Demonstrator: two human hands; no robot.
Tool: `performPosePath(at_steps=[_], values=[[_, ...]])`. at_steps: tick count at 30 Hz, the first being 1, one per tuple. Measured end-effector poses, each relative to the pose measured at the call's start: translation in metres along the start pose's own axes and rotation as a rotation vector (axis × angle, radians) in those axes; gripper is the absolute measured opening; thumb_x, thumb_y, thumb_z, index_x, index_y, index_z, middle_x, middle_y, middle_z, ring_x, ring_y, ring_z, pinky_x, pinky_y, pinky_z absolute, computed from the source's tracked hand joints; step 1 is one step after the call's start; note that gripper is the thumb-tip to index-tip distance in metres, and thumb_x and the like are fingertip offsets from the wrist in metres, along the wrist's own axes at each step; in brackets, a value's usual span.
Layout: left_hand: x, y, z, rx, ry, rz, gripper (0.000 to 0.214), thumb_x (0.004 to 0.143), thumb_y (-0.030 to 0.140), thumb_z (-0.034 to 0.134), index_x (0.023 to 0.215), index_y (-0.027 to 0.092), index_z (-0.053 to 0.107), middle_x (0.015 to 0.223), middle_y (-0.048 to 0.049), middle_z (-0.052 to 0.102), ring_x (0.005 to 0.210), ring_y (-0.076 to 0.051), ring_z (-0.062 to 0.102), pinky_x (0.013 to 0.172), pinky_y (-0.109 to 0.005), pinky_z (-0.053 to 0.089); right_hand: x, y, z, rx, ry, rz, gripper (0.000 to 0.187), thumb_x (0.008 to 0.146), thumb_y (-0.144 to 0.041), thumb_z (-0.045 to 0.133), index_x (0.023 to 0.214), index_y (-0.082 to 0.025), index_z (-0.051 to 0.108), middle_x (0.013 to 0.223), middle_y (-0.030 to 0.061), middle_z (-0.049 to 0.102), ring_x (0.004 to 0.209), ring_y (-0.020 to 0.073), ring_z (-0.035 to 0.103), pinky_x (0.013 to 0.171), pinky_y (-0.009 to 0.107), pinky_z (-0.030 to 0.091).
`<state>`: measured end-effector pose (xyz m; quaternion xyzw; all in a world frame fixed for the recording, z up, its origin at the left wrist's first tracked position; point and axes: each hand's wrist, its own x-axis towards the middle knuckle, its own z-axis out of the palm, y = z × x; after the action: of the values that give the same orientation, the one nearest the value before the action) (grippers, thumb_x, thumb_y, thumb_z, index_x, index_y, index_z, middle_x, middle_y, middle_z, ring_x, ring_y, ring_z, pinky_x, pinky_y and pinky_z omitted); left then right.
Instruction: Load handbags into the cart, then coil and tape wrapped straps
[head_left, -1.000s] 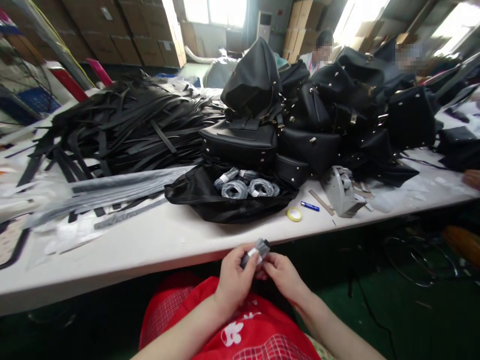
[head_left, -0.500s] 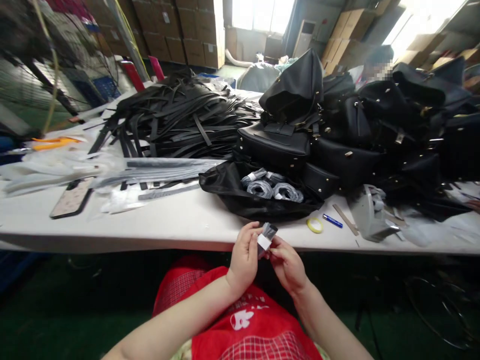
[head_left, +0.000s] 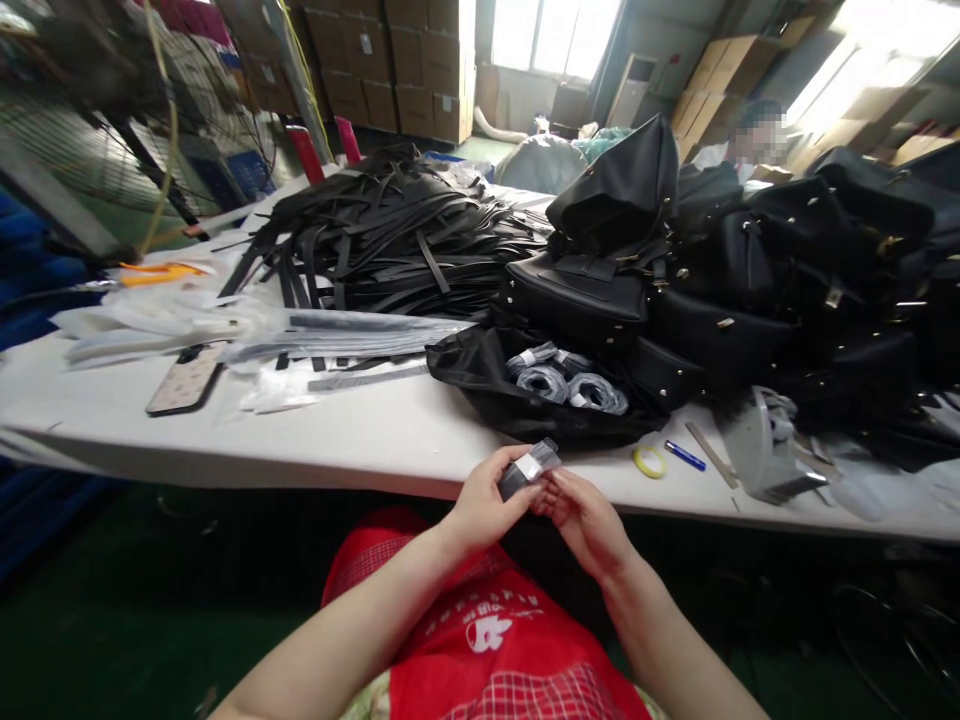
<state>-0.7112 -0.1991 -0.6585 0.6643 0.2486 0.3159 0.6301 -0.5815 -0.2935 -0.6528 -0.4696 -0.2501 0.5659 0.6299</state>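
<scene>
Just over the table's front edge, my left hand (head_left: 480, 508) is closed around a rolled black strap (head_left: 514, 482) in clear plastic. A white paper band or label (head_left: 529, 467) crosses the roll. My right hand (head_left: 592, 520) has its fingers curled against the roll's right end; what its fingertips pinch is partly hidden. Beyond my hands lies a black bag (head_left: 480, 385), its opening towards me, bearing several coiled plastic-wrapped straps (head_left: 543, 384). Right of my hands are a roll of yellow-edged tape (head_left: 649, 461) and a blue pen or marker (head_left: 685, 455).
Loose black straps (head_left: 390, 235) are heaped at the back left. Plastic-sleeved strips (head_left: 367, 335) and a phone (head_left: 186, 380) lie on the left. Black handbags (head_left: 585, 290) are piled at right, behind a grey tape dispenser (head_left: 761, 450). A person (head_left: 754, 140) is at the back right.
The rolled strap has been tilted over to the right between my hands, and my left thumb now lies along its near side. The whole view has shifted slightly left.
</scene>
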Motion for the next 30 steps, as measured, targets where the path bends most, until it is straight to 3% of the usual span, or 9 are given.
performPosePath(at_steps=[3,6,8,13,17,20,24,27,30], values=[[0.005,0.002,-0.005,-0.05,-0.025,-0.075,0.04,0.079,0.036,0.065,0.112,0.014,0.063,0.096,-0.0076,0.07,0.084,-0.02,0.064,0.079,-0.029,0.05,-0.011,-0.02,-0.026,-0.233,0.039,0.007,0.04,0.083,-0.049,0.062,0.101,-0.015,0.07,0.088,0.0095,0.069,0.075,0.0181,0.063,0.068,0.029,0.049],[0.008,0.004,-0.002,-0.148,-0.134,-0.199,0.041,0.081,0.041,0.061,0.111,0.012,0.064,0.076,-0.0035,0.068,0.062,-0.015,0.058,0.062,-0.025,0.047,-0.024,-0.045,-0.053,-0.547,0.287,-0.209,0.038,0.083,-0.05,0.062,0.099,-0.017,0.07,0.08,0.0067,0.068,0.071,0.0175,0.062,0.067,0.03,0.05],[0.01,0.006,0.005,-0.129,-0.231,-0.219,0.038,0.081,0.038,0.062,0.108,0.013,0.067,0.073,-0.0023,0.067,0.059,-0.013,0.054,0.059,-0.024,0.044,-0.031,-0.057,-0.061,-0.815,0.328,-0.385,0.03,0.083,-0.043,0.064,0.1,-0.019,0.07,0.086,0.0064,0.067,0.077,0.0185,0.062,0.072,0.033,0.051],[0.011,0.009,0.028,-0.026,-0.401,-0.131,0.02,0.077,0.028,0.062,0.086,0.014,0.072,0.078,-0.0043,0.068,0.072,-0.017,0.058,0.068,-0.026,0.046,-0.034,-0.051,-0.046,-1.313,0.009,-0.63,0.027,0.085,-0.026,0.064,0.111,-0.025,0.069,0.105,0.0082,0.067,0.098,0.022,0.061,0.088,0.038,0.05],[0.009,0.011,0.035,-0.159,-0.393,-0.281,0.02,0.069,0.027,0.069,0.083,0.013,0.073,0.074,-0.0041,0.069,0.07,-0.017,0.06,0.07,-0.027,0.047,-0.031,-0.032,-0.05,-1.399,-0.038,-0.772,0.022,0.09,-0.02,0.056,0.105,-0.025,0.071,0.093,0.0066,0.072,0.086,0.0202,0.064,0.08,0.037,0.052],[0.008,0.013,0.035,-0.318,-0.324,-0.409,0.024,0.064,0.03,0.073,0.081,0.012,0.074,0.071,-0.0049,0.069,0.065,-0.016,0.059,0.066,-0.026,0.048,-0.036,-0.022,-0.06,-1.435,-0.078,-0.869,0.036,0.089,-0.015,0.055,0.121,-0.026,0.064,0.109,0.0073,0.071,0.097,0.0219,0.065,0.089,0.041,0.052],[0.012,0.019,0.042,-0.344,-0.294,-0.394,0.032,0.065,0.039,0.077,0.085,0.014,0.076,0.084,-0.0094,0.073,0.078,-0.021,0.065,0.075,-0.03,0.052,-0.049,-0.017,-0.068,-1.409,-0.086,-0.883,0.046,0.088,-0.013,0.053,0.131,-0.026,0.057,0.121,0.0078,0.066,0.11,0.0231,0.062,0.095,0.042,0.052],[0.016,0.021,0.05,-0.229,-0.363,-0.397,0.041,0.066,0.044,0.077,0.093,0.014,0.075,0.083,-0.0097,0.073,0.072,-0.021,0.065,0.068,-0.03,0.053,-0.055,-0.035,-0.094,-1.388,0.062,-0.87,0.036,0.087,-0.016,0.055,0.12,-0.024,0.065,0.115,0.0078,0.068,0.106,0.0231,0.063,0.095,0.042,0.051],[0.022,0.013,0.052,-0.115,-0.354,-0.391,0.048,0.065,0.049,0.077,0.097,0.013,0.074,0.087,-0.0118,0.074,0.075,-0.024,0.067,0.07,-0.032,0.054,-0.057,-0.079,-0.159,-1.362,0.594,-0.823,0.024,0.086,-0.023,0.055,0.105,-0.021,0.07,0.107,0.0098,0.07,0.103,0.0246,0.063,0.096,0.042,0.048]])
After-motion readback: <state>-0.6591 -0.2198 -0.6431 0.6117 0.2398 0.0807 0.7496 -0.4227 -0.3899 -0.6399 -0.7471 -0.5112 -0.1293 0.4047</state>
